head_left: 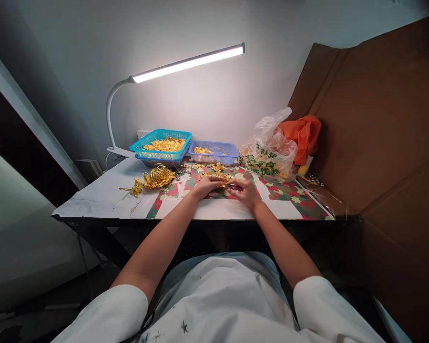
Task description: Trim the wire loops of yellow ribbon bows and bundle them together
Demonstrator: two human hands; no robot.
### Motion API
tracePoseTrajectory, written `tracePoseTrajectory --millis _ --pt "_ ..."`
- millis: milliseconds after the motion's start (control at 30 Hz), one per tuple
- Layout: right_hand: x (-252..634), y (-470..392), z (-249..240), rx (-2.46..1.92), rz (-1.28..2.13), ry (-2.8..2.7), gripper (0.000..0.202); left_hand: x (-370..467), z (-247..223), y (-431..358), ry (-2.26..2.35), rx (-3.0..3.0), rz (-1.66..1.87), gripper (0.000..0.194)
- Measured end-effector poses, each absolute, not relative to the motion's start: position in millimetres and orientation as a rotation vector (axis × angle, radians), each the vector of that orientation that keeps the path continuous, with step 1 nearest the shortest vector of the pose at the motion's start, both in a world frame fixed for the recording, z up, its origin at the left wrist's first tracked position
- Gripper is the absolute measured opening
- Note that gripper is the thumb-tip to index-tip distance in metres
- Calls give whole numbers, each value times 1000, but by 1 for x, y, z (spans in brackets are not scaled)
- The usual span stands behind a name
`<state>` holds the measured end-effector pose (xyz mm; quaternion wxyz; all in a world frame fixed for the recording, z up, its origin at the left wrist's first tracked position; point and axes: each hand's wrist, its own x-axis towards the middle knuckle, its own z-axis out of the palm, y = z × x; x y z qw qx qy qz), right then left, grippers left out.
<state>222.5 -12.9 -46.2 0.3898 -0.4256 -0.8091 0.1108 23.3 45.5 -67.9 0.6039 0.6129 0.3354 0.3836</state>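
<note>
Near the middle of the table, my left hand (204,186) is closed on a gold, petalled flower ornament (220,177), which the fingers partly cover. Close beside it on the right, my right hand (246,192) has its fingers pinched together at the ornament's edge. A small dark thing shows between those fingers, too little of it to name. A larger gold flower piece (159,177) lies to the left of my hands. Just beyond them sits a smaller gold flower (217,167), with scattered small shiny beads and thin gold pieces around it.
A turquoise basket (136,145) of gold pieces rests on another basket at the back left. Right of it stands a purple basket (232,155). A plastic bag (268,152), orange cloth (302,136) and tall cardboard (386,109) flank the right. A lit lamp (189,63) hangs above.
</note>
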Motion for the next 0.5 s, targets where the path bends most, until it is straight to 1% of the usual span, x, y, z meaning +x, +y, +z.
tracePoseTrajectory --millis 267,367,500 --pt "224 -7 -51 -1105 399 -2049 39 22 -63 42 774 1453 830 35" --pt "224 -4 -54 -1105 426 -2022 37 23 -61 41 772 1469 813 35" --pt "225 2 -59 -1113 418 -1941 29 24 -59 40 771 1498 801 34"
